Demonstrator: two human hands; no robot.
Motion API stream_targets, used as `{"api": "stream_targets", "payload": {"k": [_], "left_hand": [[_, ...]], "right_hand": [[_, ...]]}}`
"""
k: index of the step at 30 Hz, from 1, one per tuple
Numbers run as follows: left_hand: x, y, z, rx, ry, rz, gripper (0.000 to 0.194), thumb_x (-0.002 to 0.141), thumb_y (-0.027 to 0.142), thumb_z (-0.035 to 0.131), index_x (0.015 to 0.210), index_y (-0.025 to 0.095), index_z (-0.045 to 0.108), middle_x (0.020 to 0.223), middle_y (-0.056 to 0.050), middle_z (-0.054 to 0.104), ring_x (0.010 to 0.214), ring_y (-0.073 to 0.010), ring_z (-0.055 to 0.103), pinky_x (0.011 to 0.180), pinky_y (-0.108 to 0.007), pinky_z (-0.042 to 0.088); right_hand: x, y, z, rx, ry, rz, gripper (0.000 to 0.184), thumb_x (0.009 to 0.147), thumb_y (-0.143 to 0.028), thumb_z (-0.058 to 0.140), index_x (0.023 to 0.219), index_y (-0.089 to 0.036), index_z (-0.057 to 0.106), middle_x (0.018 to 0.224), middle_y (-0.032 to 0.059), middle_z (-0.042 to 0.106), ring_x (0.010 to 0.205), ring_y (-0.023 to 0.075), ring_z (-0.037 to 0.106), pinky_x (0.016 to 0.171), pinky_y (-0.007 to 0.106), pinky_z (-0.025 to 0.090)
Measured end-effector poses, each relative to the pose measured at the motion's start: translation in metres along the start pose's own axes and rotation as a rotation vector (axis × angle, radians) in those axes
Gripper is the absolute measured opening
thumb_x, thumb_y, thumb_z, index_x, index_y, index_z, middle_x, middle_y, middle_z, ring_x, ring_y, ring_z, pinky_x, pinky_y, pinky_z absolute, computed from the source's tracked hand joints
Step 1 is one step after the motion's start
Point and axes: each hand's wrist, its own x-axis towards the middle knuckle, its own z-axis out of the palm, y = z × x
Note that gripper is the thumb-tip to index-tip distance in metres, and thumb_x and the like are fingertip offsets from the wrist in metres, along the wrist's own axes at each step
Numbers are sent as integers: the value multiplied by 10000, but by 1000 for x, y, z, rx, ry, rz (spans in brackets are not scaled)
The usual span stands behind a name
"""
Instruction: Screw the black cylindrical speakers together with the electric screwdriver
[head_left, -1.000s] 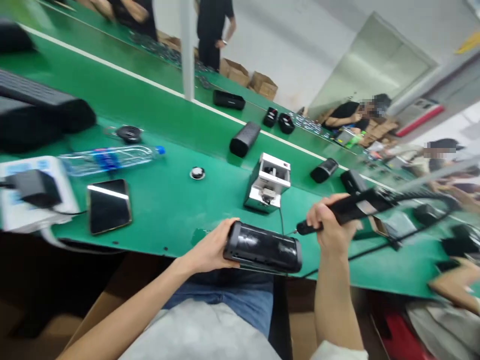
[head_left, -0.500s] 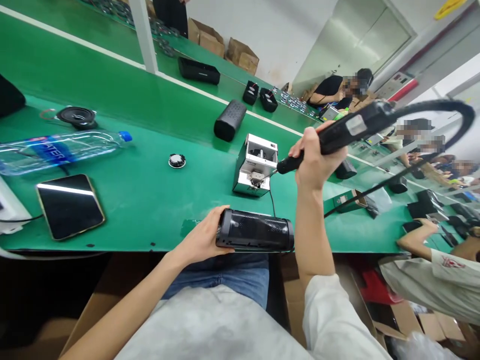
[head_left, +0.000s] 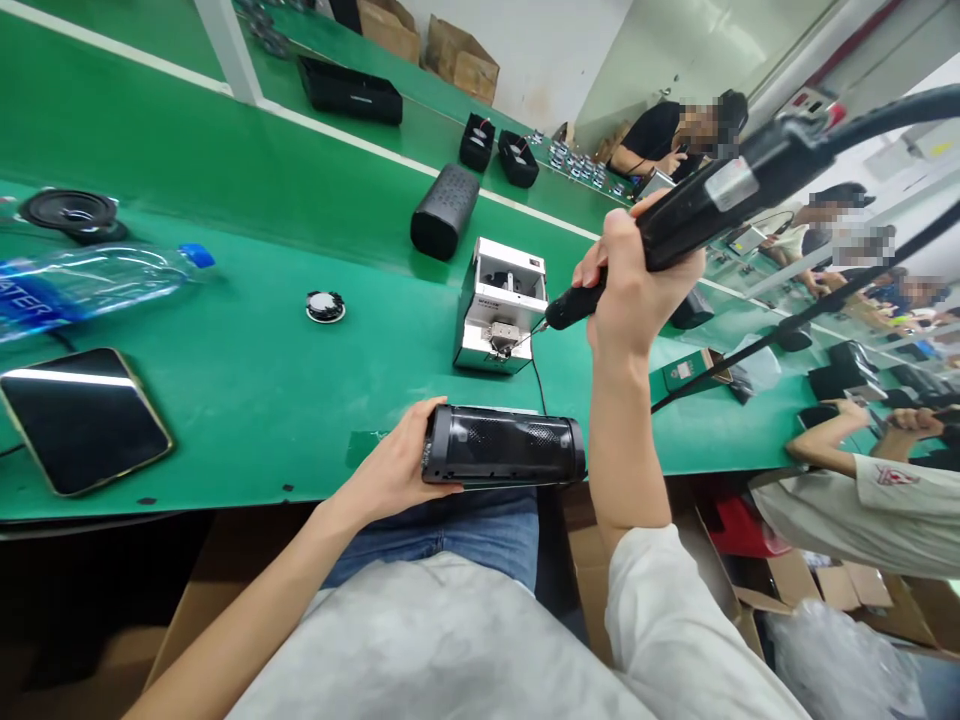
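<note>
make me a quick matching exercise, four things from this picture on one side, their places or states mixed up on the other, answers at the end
Things:
1. corded black tool
2. black casing
3. phone
4. plastic bottle

Places or states:
A. gold-edged, lying flat
B. in the left hand
C. blue-capped, on its side
D. in the right hand

Pairs: 1-D; 2-B; 3-A; 4-C

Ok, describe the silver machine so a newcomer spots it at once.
On the green bench, find the black case held at the near edge. Just beyond it stands the machine, the tip of the black driver at its front. Its silver face sets it apart from the dark speaker behind.
</note>
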Motion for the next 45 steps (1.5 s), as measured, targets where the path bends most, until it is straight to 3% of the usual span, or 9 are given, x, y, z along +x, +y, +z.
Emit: {"api": "stream_targets", "payload": {"k": [5,10,14,17,22,28,34,41,45], "left_hand": [[0,-3,0,2,-28,-17,1144,818,402,985,1689,290,253,1638,-202,522,1519,-444,608,1243,-636,559],[-4,-2,0,-15,6,-12,1195,790,383,1017,1705,294,254,1667,-211,502,1565,-453,567,1295,-659,508],[2,1,10,-62,-10,17,1335,673,435,1099,1711,275,274,1671,-242,507,1554,-471,576,1304,-662,504],[10,-2,14,-71,-40,26,1410,602,456,1131,1709,252,282,1662,-259,515,1549,-485,574,1301,-667,505],[-1,5,5,-43,-7,1,1284,723,438,1076,1710,264,274,1693,-242,488,1596,-461,536,1337,-654,469],[-2,-3,-4,18,-36,-40,1155,821,408,984,1699,277,245,1646,-213,512,1521,-443,602,1260,-631,542],[-2,-3,-3,63,-34,-38,1072,875,542,916,1689,298,262,1643,-191,510,1486,-448,628,1236,-636,561],[0,-6,-3,77,-19,-41,1096,856,534,932,1700,303,271,1628,-177,525,1430,-438,660,1204,-624,587],[-2,-6,-3,87,-14,-43,1072,865,545,921,1691,297,284,1622,-183,523,1416,-435,670,1184,-606,601]], "right_hand": [[4,6,15,-26,30,-15,464,991,-664,821,949,-294,545,634,-98,415,432,100,472,442,289,460],[5,15,34,-32,130,56,307,943,-411,854,953,-272,580,634,-114,471,397,79,492,390,210,408],[5,-3,26,-52,183,124,208,828,-150,817,847,-268,646,540,-98,468,382,138,500,361,262,407],[5,-6,14,-65,138,144,224,859,-109,764,785,-284,646,578,-58,496,424,171,536,405,323,439],[4,-6,16,0,135,181,227,809,-141,801,832,-289,630,565,-77,486,379,148,443,357,320,351],[13,-45,-19,-30,57,176,232,834,-261,811,891,-302,590,585,-91,405,414,124,370,396,320,381],[11,-96,-71,-33,91,148,155,802,-199,808,861,-274,685,574,-79,439,396,116,406,365,302,326],[1,-93,-94,-110,36,165,198,833,-236,863,896,-283,681,558,-87,450,381,116,416,356,309,363],[-1,-88,-92,-214,16,235,346,855,-431,929,915,-318,608,559,-97,406,396,129,397,388,324,415]]}}
